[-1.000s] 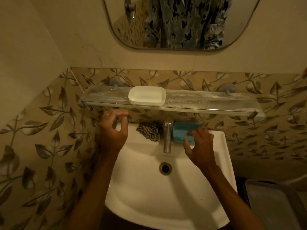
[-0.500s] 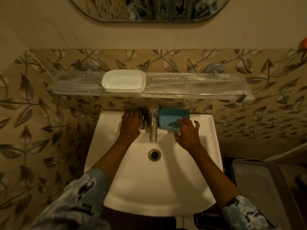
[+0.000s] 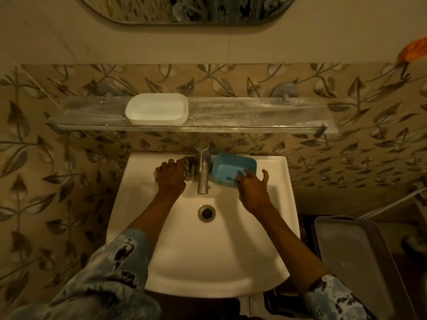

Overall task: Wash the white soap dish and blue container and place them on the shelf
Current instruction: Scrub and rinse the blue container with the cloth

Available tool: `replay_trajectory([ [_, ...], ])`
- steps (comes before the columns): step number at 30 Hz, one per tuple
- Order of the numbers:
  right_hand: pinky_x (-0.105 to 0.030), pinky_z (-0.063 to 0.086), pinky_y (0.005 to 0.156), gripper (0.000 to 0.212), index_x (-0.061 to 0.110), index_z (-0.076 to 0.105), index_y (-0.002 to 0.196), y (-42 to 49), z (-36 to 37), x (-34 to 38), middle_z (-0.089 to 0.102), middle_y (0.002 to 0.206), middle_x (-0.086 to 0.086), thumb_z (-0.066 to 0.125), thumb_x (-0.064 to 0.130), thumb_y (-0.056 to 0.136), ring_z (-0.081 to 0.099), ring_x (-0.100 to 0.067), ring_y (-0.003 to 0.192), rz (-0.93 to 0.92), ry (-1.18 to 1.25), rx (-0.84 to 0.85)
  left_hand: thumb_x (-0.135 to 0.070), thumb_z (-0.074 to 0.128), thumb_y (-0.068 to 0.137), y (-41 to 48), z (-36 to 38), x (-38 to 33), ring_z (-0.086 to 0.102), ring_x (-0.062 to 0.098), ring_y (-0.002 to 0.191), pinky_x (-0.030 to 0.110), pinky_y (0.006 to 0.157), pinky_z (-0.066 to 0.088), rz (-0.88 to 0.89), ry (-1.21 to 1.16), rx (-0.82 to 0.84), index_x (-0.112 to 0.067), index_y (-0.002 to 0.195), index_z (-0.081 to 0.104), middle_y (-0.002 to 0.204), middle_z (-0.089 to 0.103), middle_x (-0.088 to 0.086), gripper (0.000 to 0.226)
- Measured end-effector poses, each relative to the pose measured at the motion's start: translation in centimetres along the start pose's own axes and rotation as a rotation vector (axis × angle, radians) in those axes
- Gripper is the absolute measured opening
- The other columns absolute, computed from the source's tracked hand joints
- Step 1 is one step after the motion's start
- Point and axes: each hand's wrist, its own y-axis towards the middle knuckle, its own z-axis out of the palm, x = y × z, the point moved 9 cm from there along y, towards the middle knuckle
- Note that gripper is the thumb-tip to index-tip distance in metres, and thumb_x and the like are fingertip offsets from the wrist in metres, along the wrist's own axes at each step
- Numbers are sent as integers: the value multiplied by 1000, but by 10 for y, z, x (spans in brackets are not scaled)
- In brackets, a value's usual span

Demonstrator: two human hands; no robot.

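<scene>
The white soap dish stands on the glass shelf above the sink, left of centre. The blue container sits tilted on the sink's back ledge, just right of the tap. My right hand is at the container's near right corner, with a finger reaching inside its rim and the other fingers spread. My left hand grips a dark striped scrubbing cloth on the ledge left of the tap.
The white sink has its drain in the middle. A mirror hangs above the shelf. A grey lidded bin stands to the right of the sink. Leaf-patterned tiles cover the wall.
My left hand dropped from under the shelf onto the striped cloth beside the tap. My right hand stayed at the blue container, a finger now inside it. The view tilted downward.
</scene>
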Motion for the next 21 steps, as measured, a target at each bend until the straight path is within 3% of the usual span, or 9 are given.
replay_trajectory([
  [3,-49,-6,116,27,13,58,115,-12,-11,-1,63,124,-10,56,9,88,50,-26,128,-19,78,-77,-14,61,80,-15,-1,12,49,36,113,46,91,42,-91,-155,-35,-9,125,44,124,51,18,49],
  [5,-47,18,115,16,12,61,105,-25,-18,-3,69,110,-10,53,19,93,62,-27,108,-5,262,-129,-17,58,83,-31,-4,24,51,37,110,47,89,44,-157,-354,-98,-7,121,47,117,55,19,41],
  [7,-37,51,85,18,11,62,98,-41,-19,-7,69,97,-6,54,27,94,65,-21,91,78,525,-124,-22,56,87,-51,-7,36,55,39,106,47,88,48,-197,-617,-170,-4,117,50,112,59,21,36],
  [8,-31,54,70,15,12,62,96,-49,-17,-8,67,94,-2,55,26,94,64,-18,88,126,629,-111,-21,56,88,-63,-10,40,57,39,104,47,87,50,-209,-765,-202,-2,117,51,111,61,21,35],
  [10,-31,54,63,9,14,59,94,-63,-10,-7,64,94,0,56,22,94,63,-15,87,192,763,-85,-20,56,90,-90,-20,45,60,33,103,41,86,52,-233,-999,-254,-3,119,53,112,63,19,33],
  [14,-26,51,64,8,10,54,101,-84,6,2,65,97,-5,50,15,97,64,-18,87,251,1018,27,-30,59,88,-133,-50,35,60,19,98,28,78,51,-214,-1203,-329,-7,123,54,113,64,10,42],
  [18,-22,53,67,21,13,59,116,-101,5,31,70,101,-11,47,13,98,68,-21,89,174,1161,147,-46,52,81,-155,-75,-3,58,19,97,29,78,51,-48,-1182,-355,-10,114,54,108,57,4,49],
  [21,-31,52,76,23,12,62,114,-111,-2,57,69,103,-15,48,15,96,66,-25,92,59,1146,177,-34,56,88,-161,-73,-47,61,18,100,24,81,50,93,-1133,-223,-15,120,49,111,62,3,38],
])
